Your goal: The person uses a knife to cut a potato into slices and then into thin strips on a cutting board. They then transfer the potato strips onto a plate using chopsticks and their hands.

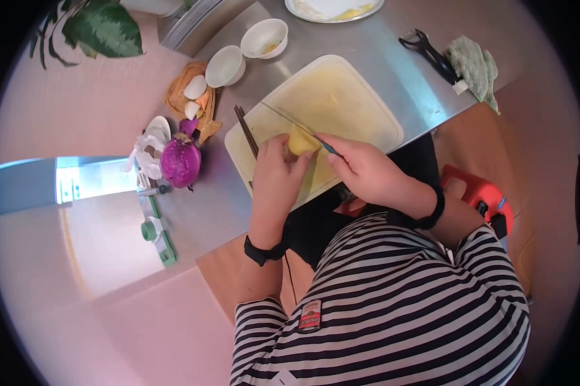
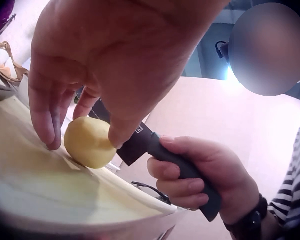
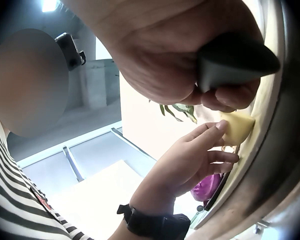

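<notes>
A peeled, yellowish potato point(image 1: 301, 141) rests on the cream cutting board point(image 1: 360, 96). My left hand point(image 1: 277, 180) holds it, the thumb on one side and the fingers on the other, as the left wrist view shows. In my right hand point(image 1: 370, 170) is a kitchen knife, its dark handle point(image 2: 182, 172) wrapped by the fingers. The dark blade point(image 2: 133, 146) stands right by the potato, on the side away from the left wrist camera, and the potato and left hand partly hide it. Dark chopsticks point(image 1: 245, 128) lie along the board's left edge.
Left of the board are a purple cabbage point(image 1: 180, 162), a brown basket point(image 1: 174, 96) with white pieces and a green-and-white slicer point(image 1: 164, 241). Behind it stand two white bowls point(image 1: 225, 66) and a plate point(image 1: 331, 14). A black peeler point(image 1: 434, 56) and green cloth point(image 1: 473, 64) lie at the right.
</notes>
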`<action>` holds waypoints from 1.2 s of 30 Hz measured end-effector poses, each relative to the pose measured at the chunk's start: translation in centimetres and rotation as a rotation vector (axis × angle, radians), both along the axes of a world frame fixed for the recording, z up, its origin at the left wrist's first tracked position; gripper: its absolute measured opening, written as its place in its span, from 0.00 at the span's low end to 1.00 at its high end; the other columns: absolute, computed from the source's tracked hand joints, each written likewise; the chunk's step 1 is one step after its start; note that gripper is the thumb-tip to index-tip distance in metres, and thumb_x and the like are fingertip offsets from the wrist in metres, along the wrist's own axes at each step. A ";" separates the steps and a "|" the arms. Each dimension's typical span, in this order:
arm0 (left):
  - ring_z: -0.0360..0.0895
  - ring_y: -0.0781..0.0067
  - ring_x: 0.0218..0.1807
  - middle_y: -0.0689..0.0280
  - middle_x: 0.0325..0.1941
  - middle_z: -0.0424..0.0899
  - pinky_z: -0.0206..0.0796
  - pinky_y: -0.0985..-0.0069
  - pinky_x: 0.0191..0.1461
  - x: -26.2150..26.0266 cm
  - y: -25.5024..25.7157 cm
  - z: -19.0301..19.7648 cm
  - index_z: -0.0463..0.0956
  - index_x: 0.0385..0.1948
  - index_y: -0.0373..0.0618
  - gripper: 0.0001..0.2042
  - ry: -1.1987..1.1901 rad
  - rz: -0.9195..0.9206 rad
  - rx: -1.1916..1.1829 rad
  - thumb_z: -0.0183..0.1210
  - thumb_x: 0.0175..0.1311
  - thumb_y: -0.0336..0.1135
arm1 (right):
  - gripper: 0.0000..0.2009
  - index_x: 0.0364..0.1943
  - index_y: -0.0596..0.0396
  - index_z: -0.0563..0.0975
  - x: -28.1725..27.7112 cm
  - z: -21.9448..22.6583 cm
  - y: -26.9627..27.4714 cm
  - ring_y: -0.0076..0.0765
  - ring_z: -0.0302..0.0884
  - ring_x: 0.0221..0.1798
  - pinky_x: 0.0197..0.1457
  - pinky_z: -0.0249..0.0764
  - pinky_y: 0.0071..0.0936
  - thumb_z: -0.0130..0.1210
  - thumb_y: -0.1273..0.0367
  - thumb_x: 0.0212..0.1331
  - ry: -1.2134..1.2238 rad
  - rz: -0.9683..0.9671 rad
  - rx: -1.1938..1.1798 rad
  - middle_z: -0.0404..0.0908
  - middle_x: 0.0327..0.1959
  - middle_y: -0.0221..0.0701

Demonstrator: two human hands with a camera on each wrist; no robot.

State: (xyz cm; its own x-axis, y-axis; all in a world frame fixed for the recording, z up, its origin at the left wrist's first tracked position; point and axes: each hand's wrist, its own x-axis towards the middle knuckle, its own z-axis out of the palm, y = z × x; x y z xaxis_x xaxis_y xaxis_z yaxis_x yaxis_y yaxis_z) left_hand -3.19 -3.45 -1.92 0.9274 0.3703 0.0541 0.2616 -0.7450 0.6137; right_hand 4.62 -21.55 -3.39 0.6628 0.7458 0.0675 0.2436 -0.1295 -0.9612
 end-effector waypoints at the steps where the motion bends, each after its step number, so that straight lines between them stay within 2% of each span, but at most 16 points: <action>1: 0.80 0.62 0.35 0.52 0.46 0.78 0.73 0.70 0.42 0.1 -0.5 0.0 0.74 0.49 0.34 0.22 -0.003 0.004 0.006 0.67 0.60 0.40 | 0.20 0.63 0.63 0.69 0.1 -0.2 -0.3 0.57 0.80 0.45 0.51 0.74 0.41 0.44 0.69 0.69 -0.018 0.021 -0.018 0.80 0.43 0.52; 3: 0.80 0.65 0.35 0.53 0.48 0.78 0.74 0.71 0.41 0.1 -1.2 0.1 0.75 0.48 0.34 0.21 -0.024 0.038 -0.009 0.67 0.59 0.39 | 0.20 0.64 0.61 0.69 0.2 -0.7 -0.9 0.54 0.80 0.45 0.51 0.74 0.37 0.46 0.70 0.69 -0.019 -0.015 -0.026 0.80 0.43 0.51; 6: 0.81 0.61 0.38 0.51 0.50 0.78 0.74 0.69 0.44 0.3 -1.4 -0.2 0.74 0.50 0.33 0.22 -0.019 0.039 0.024 0.66 0.59 0.38 | 0.20 0.63 0.59 0.70 0.4 0.2 -1.4 0.53 0.80 0.46 0.52 0.74 0.35 0.46 0.70 0.69 0.026 -0.026 -0.029 0.80 0.44 0.51; 8: 0.82 0.59 0.41 0.51 0.51 0.77 0.74 0.67 0.47 0.3 -0.5 -0.9 0.74 0.53 0.34 0.23 -0.089 -0.069 0.132 0.66 0.58 0.37 | 0.20 0.63 0.59 0.70 0.5 -0.3 -1.4 0.53 0.80 0.46 0.52 0.74 0.34 0.47 0.71 0.69 -0.061 -0.045 -0.002 0.80 0.45 0.51; 9: 0.82 0.59 0.41 0.51 0.51 0.77 0.74 0.67 0.47 0.3 -0.1 -1.0 0.74 0.53 0.34 0.23 -0.106 -0.054 0.125 0.66 0.58 0.37 | 0.19 0.63 0.58 0.70 0.6 -0.4 -1.4 0.53 0.80 0.47 0.53 0.74 0.34 0.47 0.71 0.69 -0.126 -0.087 0.043 0.80 0.45 0.51; 12: 0.81 0.59 0.41 0.52 0.51 0.78 0.74 0.67 0.49 0.5 0.4 -1.1 0.74 0.56 0.36 0.24 -0.113 -0.136 0.195 0.65 0.58 0.37 | 0.19 0.63 0.59 0.70 0.4 -0.2 -1.6 0.54 0.80 0.48 0.54 0.74 0.34 0.47 0.71 0.69 -0.066 -0.084 0.014 0.81 0.46 0.51; 14: 0.79 0.49 0.46 0.51 0.51 0.78 0.73 0.63 0.49 0.4 -0.1 -0.8 0.75 0.53 0.42 0.21 -0.187 -0.053 -0.011 0.63 0.59 0.39 | 0.19 0.63 0.60 0.69 0.1 0.1 -1.6 0.54 0.80 0.48 0.53 0.74 0.34 0.47 0.71 0.69 -0.056 -0.068 0.002 0.80 0.45 0.51; 15: 0.79 0.49 0.46 0.51 0.51 0.78 0.73 0.63 0.49 0.4 -0.5 -0.6 0.75 0.53 0.42 0.21 -0.183 -0.063 -0.008 0.63 0.59 0.39 | 0.19 0.63 0.61 0.69 0.0 0.3 -1.7 0.54 0.80 0.47 0.53 0.74 0.35 0.47 0.71 0.69 -0.038 -0.051 -0.012 0.80 0.45 0.52; 17: 0.80 0.51 0.42 0.52 0.47 0.79 0.73 0.63 0.45 0.4 -1.1 0.0 0.76 0.51 0.43 0.18 -0.123 0.077 0.038 0.64 0.59 0.37 | 0.20 0.63 0.62 0.69 -0.3 0.8 -1.7 0.55 0.80 0.47 0.52 0.74 0.36 0.47 0.71 0.69 -0.029 -0.052 -0.032 0.80 0.44 0.52; 18: 0.80 0.51 0.42 0.52 0.47 0.79 0.73 0.63 0.45 0.4 -1.1 -0.1 0.76 0.51 0.43 0.18 -0.114 0.065 0.044 0.64 0.59 0.37 | 0.20 0.63 0.63 0.69 -0.4 0.8 -1.7 0.56 0.80 0.46 0.51 0.74 0.37 0.47 0.71 0.69 -0.025 -0.042 -0.055 0.80 0.43 0.52; 20: 0.80 0.62 0.34 0.55 0.41 0.80 0.72 0.70 0.39 0.6 -1.0 -0.4 0.76 0.48 0.37 0.17 -0.117 0.014 0.137 0.65 0.61 0.35 | 0.20 0.62 0.63 0.69 -1.0 0.6 -1.7 0.57 0.79 0.45 0.50 0.74 0.38 0.47 0.71 0.69 -0.068 -0.065 -0.018 0.80 0.42 0.52; 21: 0.80 0.62 0.34 0.55 0.41 0.80 0.72 0.70 0.39 0.7 -1.1 -0.4 0.76 0.48 0.37 0.17 -0.110 -0.002 0.146 0.65 0.61 0.35 | 0.20 0.62 0.64 0.69 -1.1 0.5 -1.6 0.57 0.79 0.44 0.50 0.74 0.40 0.47 0.71 0.68 -0.123 -0.076 0.012 0.79 0.42 0.52; 24: 0.78 0.63 0.31 0.56 0.40 0.79 0.71 0.69 0.38 1.0 -1.2 -0.4 0.77 0.46 0.36 0.16 -0.118 0.011 0.150 0.65 0.60 0.35 | 0.20 0.62 0.64 0.69 -1.1 1.3 -1.8 0.58 0.78 0.46 0.51 0.73 0.42 0.47 0.71 0.68 -0.065 -0.013 -0.034 0.79 0.43 0.53; 28: 0.77 0.62 0.31 0.56 0.38 0.79 0.70 0.69 0.38 1.2 -1.3 -0.3 0.77 0.44 0.37 0.15 -0.128 0.000 0.166 0.65 0.59 0.33 | 0.20 0.62 0.64 0.69 -1.2 1.1 -1.9 0.59 0.78 0.48 0.52 0.73 0.44 0.47 0.70 0.68 -0.084 -0.031 -0.041 0.79 0.45 0.53; 30: 0.77 0.62 0.31 0.56 0.37 0.79 0.70 0.68 0.38 1.3 -1.5 -0.2 0.78 0.44 0.37 0.14 -0.128 0.007 0.178 0.65 0.59 0.33 | 0.20 0.62 0.64 0.68 -1.3 0.7 -1.9 0.59 0.77 0.49 0.54 0.74 0.45 0.47 0.70 0.68 -0.207 -0.079 0.006 0.79 0.47 0.53; 36: 0.76 0.60 0.31 0.56 0.36 0.77 0.69 0.67 0.38 1.6 -1.9 0.0 0.77 0.43 0.37 0.13 -0.128 -0.010 0.173 0.64 0.58 0.31 | 0.20 0.61 0.65 0.69 -0.9 1.0 -1.9 0.60 0.77 0.50 0.54 0.73 0.45 0.47 0.71 0.68 -0.156 -0.049 -0.033 0.78 0.48 0.54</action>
State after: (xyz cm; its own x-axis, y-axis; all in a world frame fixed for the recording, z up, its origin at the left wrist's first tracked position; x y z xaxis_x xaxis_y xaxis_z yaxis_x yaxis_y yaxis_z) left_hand -1.63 -5.36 -1.88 0.9125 0.3359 0.2333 0.1818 -0.8441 0.5044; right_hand 3.74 -23.44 -2.42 0.6815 0.7166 0.1484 0.3820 -0.1753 -0.9074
